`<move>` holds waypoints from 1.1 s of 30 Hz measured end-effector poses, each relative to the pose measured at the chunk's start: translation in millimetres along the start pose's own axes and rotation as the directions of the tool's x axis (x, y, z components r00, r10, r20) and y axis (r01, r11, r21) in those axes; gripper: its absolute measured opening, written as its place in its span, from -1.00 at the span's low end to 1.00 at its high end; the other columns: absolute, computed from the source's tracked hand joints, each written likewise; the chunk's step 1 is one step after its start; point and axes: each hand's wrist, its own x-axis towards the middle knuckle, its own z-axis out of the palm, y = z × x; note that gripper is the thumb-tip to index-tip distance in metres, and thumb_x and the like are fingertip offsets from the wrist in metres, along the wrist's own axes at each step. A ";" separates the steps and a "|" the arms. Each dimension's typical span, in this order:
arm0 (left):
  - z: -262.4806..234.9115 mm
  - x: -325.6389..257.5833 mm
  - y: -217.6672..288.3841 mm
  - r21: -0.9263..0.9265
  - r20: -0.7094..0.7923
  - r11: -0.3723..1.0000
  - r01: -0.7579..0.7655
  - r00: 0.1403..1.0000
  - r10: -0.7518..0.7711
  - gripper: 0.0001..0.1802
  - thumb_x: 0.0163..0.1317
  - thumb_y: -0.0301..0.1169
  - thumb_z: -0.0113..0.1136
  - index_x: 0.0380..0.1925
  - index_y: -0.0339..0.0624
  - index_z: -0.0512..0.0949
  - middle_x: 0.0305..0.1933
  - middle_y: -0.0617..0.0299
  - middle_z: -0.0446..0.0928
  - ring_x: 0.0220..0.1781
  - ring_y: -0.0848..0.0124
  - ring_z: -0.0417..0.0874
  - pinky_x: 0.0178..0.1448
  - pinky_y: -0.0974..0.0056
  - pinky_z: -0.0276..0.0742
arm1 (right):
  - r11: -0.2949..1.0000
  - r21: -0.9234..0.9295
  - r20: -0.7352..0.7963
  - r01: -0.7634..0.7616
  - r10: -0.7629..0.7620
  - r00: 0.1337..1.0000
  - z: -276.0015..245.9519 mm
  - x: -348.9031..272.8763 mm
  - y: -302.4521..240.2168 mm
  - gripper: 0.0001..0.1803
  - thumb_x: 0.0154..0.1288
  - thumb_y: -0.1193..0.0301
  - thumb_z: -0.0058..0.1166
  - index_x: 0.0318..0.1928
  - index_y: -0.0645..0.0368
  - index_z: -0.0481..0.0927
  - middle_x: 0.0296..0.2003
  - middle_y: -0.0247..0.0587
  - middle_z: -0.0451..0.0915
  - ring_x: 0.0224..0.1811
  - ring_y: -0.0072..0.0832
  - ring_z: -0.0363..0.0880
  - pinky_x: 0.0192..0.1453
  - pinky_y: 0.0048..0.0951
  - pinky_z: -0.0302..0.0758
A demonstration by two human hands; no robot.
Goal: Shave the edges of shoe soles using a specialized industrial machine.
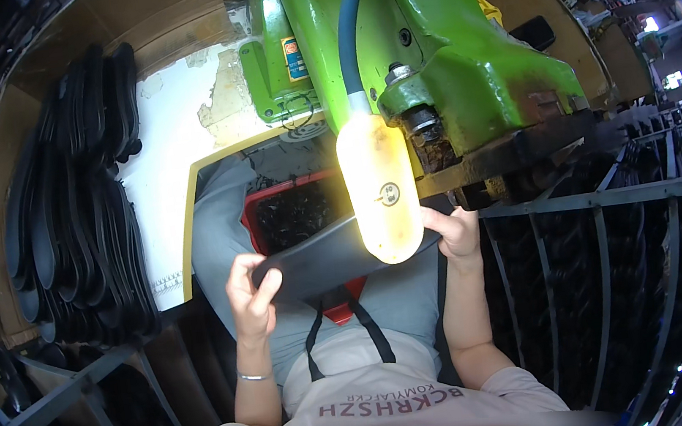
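A black shoe sole (320, 254) stretches above my lap, held at both ends. My left hand (253, 296) pinches its left end, thumb on top. At the other end, my right hand (457, 233) grips it with the thumb along the edge. A bright, glowing oblong lamp (380, 208) hangs in front of the sole and hides part of its right half. Close above my right hand is the dark lower part of a green machine (468, 70).
Many black soles (80, 236) are stacked at the left on a white tabletop (159, 184) with a yellow edge, beside cardboard (2, 195). A red bin (278, 187) with dark scraps sits beyond the sole. Metal racks (603, 197) stand at right and lower left.
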 end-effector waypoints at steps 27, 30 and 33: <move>116.6 17.9 -4.2 0.179 0.055 0.956 -0.231 0.973 0.225 -0.85 0.05 -0.61 0.05 -0.36 -0.45 0.54 -0.42 0.11 0.58 -0.35 0.51 0.58 -0.21 0.39 0.50 | 0.991 -0.103 0.123 0.086 -0.073 0.990 4.5 -18.5 32.0 -0.77 0.13 0.59 0.14 -0.18 0.27 0.44 -0.43 -0.41 0.48 -0.43 -0.79 0.37 -0.35 -0.74 0.27; 99.3 31.4 -24.4 0.394 0.320 0.891 -0.225 0.942 0.097 -0.86 0.16 -0.48 0.22 -0.28 -0.27 0.59 -0.37 0.32 0.58 -0.30 0.55 0.54 -0.20 0.45 0.44 | 0.980 -0.146 -0.049 0.137 -0.146 0.988 10.3 -32.8 36.7 -0.74 0.16 0.58 0.08 -0.14 0.39 0.38 -0.28 -0.15 0.53 -0.29 -0.61 0.49 -0.16 -0.59 0.43; 121.1 45.1 -12.8 0.334 0.380 0.926 -0.176 0.924 0.039 -0.77 -0.02 -0.53 0.28 -0.30 -0.39 0.60 -0.35 0.07 0.65 -0.33 0.46 0.66 -0.22 0.39 0.53 | 0.984 -0.114 0.110 -0.139 0.151 0.982 -8.4 -77.6 56.2 -0.53 0.05 0.44 0.26 -0.04 0.36 0.42 -0.15 -0.16 0.55 -0.11 -0.44 0.53 0.04 -0.41 0.44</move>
